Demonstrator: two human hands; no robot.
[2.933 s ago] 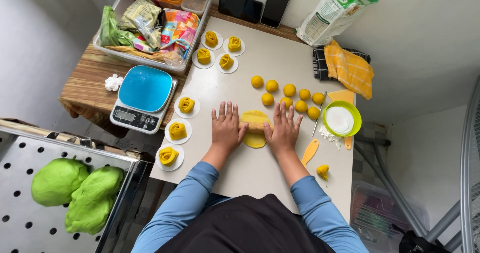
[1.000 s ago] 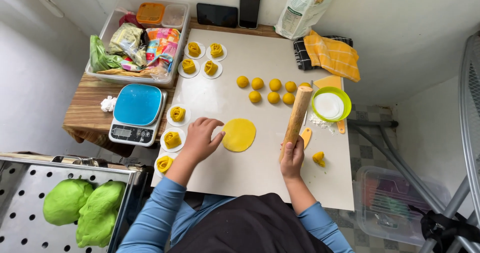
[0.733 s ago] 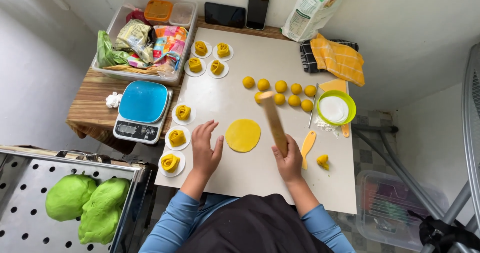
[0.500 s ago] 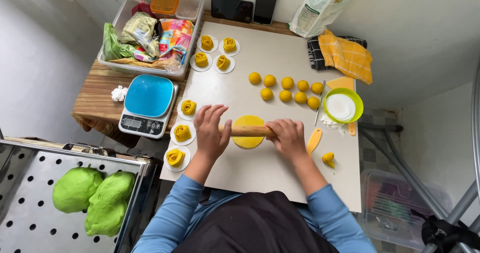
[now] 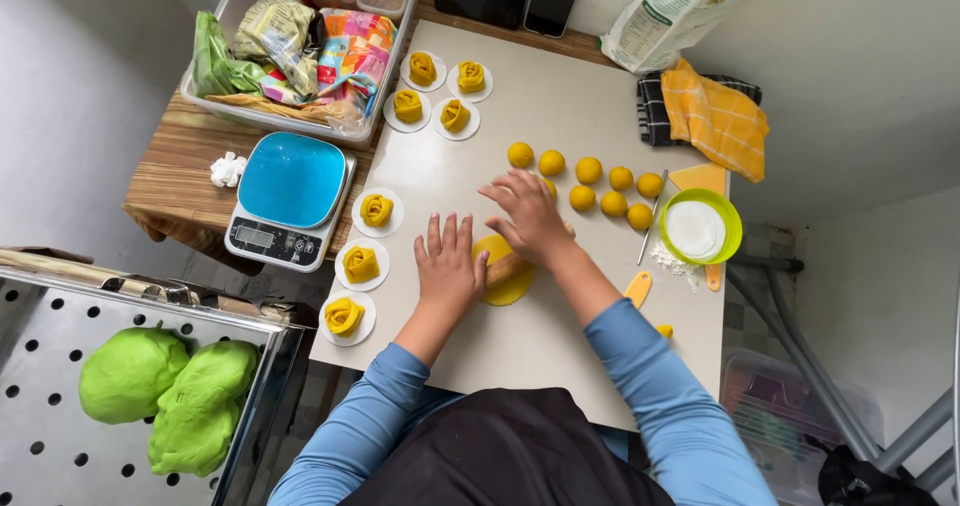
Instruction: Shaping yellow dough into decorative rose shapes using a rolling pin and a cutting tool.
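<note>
yellow dough disc [image 5: 508, 284] under a rolling pin [image 5: 505, 266], both hands flat, left [image 5: 447, 266] and right [image 5: 528, 214]

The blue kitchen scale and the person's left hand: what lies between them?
In the head view, two shaped yellow dough rolls on white paper rounds lie between scale and left hand.

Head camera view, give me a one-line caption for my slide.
Both hands, left hand and right hand, press a rolling pin over a flattened yellow dough disc on the beige mat.
</note>
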